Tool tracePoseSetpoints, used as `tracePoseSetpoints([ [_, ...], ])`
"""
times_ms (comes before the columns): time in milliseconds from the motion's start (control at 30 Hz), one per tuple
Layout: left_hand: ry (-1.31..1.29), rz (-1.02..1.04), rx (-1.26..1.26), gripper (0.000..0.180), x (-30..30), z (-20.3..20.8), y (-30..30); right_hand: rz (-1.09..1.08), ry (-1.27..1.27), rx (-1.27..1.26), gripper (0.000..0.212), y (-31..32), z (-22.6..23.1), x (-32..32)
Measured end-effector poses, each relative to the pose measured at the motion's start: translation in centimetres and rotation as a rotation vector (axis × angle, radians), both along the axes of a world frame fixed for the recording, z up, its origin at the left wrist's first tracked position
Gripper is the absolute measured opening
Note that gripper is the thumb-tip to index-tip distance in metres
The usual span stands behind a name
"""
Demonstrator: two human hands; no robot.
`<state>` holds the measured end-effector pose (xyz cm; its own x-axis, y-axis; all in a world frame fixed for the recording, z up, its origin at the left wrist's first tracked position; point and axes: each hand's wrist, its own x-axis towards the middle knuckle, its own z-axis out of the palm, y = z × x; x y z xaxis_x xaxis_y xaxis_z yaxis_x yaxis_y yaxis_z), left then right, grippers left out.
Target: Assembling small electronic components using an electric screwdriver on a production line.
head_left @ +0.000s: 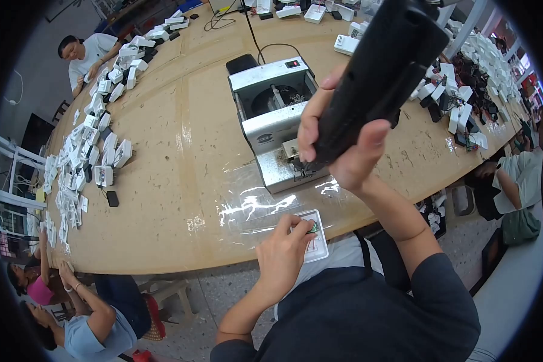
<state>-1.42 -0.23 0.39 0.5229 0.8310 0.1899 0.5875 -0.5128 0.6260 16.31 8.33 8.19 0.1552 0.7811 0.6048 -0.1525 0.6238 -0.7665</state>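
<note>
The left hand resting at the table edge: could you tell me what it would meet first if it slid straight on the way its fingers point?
Probably the clear plastic sheet, then the grey metal machine; the left hand already touches the white card.

Even, bright daylight; glare on clear plastic sheet (265, 208); fisheye-bent, dark-vignetted edges.

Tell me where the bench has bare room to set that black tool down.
Widest bare patch: between the white boxes along the left edge and the grey machine. Crowded: far right edge, piled with white and black parts; the clear film lies before the machine.
</note>
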Motion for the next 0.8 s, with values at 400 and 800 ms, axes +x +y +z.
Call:
tracePoseSetpoints([
  [400,-0.043,-0.012,-0.043,0.015,-0.3,-0.2,0.3,-0.050,-0.049,-0.079,0.094,0.8,-0.8,-0.8],
  [800,-0.042,-0.013,-0.134,0.013,-0.3,0.5,0.2,0.165,-0.116,-0.028,0.093,1.0,-1.0,-0.8],
])
